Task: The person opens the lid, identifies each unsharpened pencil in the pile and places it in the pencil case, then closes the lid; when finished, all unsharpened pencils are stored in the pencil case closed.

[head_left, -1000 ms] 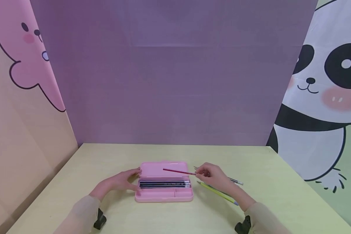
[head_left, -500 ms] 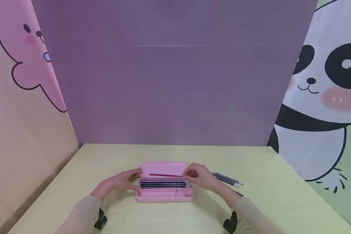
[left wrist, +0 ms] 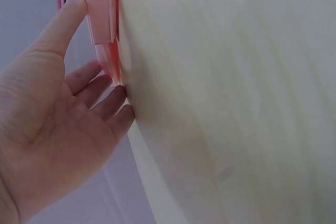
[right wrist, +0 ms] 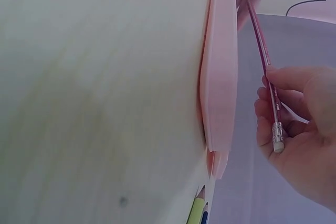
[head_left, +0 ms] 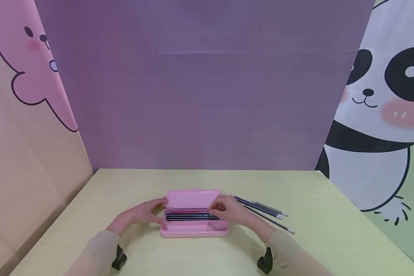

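Observation:
A pink pencil case (head_left: 183, 230) lies on the table with its lid (head_left: 189, 199) folded back. Several dark pencils (head_left: 189, 219) lie side by side in its rear compartment. My left hand (head_left: 145, 211) rests against the case's left end, thumb at the tray and loosely extended fingers touching the lid, as the left wrist view (left wrist: 58, 114) shows. My right hand (head_left: 232, 209) pinches a red pencil (right wrist: 265, 51) near its white eraser end, between thumb and fingers. In the head view the pencil lies along the back of the rear compartment, its eraser end hidden by the hand.
Several dark pencils (head_left: 262, 209) lie loose on the table (head_left: 151, 253) right of the case, partly behind my right forearm. A yellow-green pencil (right wrist: 195, 209) shows only in the right wrist view. The front compartments hold nothing visible. A purple panel (head_left: 207, 96) stands behind the table.
My right hand has carried the red pencil left and down, from beyond the case's right end into its rear compartment. The left hand has stayed at the case's left end.

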Demonstrator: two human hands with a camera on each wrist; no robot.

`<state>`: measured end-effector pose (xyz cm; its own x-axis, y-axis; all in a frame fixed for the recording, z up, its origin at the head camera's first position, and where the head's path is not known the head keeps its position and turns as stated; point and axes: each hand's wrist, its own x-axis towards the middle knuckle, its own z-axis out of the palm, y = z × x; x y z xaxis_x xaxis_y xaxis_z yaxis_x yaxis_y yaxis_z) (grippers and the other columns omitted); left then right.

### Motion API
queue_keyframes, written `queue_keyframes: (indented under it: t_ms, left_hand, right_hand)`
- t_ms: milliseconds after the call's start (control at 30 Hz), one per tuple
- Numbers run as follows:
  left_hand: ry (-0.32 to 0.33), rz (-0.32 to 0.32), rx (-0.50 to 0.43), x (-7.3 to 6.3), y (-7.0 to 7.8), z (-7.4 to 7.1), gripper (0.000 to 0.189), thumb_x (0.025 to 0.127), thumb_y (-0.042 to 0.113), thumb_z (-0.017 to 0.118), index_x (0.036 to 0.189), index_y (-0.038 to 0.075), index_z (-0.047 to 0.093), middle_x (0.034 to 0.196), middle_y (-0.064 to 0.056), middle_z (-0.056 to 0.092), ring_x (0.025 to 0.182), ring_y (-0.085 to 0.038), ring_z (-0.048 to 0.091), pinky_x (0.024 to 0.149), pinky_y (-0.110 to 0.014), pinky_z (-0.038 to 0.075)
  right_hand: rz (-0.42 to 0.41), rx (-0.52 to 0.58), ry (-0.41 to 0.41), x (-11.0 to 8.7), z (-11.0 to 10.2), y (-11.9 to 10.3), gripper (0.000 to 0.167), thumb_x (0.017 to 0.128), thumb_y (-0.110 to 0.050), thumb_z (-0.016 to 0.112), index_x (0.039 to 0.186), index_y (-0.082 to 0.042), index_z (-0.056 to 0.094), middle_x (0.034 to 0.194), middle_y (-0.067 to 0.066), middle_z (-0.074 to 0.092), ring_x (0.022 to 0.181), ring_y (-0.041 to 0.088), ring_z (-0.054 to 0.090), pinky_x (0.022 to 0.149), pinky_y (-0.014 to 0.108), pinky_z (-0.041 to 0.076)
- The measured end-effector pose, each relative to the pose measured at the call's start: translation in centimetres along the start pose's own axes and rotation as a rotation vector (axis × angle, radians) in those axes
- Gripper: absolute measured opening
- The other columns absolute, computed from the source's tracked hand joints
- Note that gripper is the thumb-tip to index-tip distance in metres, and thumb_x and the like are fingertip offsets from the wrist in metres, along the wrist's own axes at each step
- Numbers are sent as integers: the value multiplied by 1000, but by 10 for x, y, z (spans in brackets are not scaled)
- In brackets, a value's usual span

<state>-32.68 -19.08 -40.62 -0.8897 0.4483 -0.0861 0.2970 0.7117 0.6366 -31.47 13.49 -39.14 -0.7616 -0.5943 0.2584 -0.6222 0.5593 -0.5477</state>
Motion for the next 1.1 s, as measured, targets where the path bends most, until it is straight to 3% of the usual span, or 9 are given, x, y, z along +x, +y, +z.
queue_keyframes:
  t_ms: [500,767,1100]
  left_hand:
    - [0,1,5,0,0,0,90,73,38,79,145,9,34,153,-16,26,141,-36,24,115,-54,20]
    - [-9,1,14,0,-2,0,91,73,41,78,146,9,33,154,-17,24,141,-37,22,115,-54,19]
    - [2,-10,16,-1,2,-1,91,72,40,78,146,10,34,154,-16,24,141,-37,22,115,-54,19]
  right_hand:
    - [-28,1,-46,10,12,-2,7,86,-8,66,89,-5,71,80,-1,61,69,1,48,62,15,47]
    - [5,0,-78,13,13,-6,8,87,-7,65,91,-4,71,84,1,64,71,3,52,65,15,49]
    - [-12,-9,-71,15,13,-1,6,84,-4,67,89,-3,70,85,3,66,73,5,55,67,16,51]
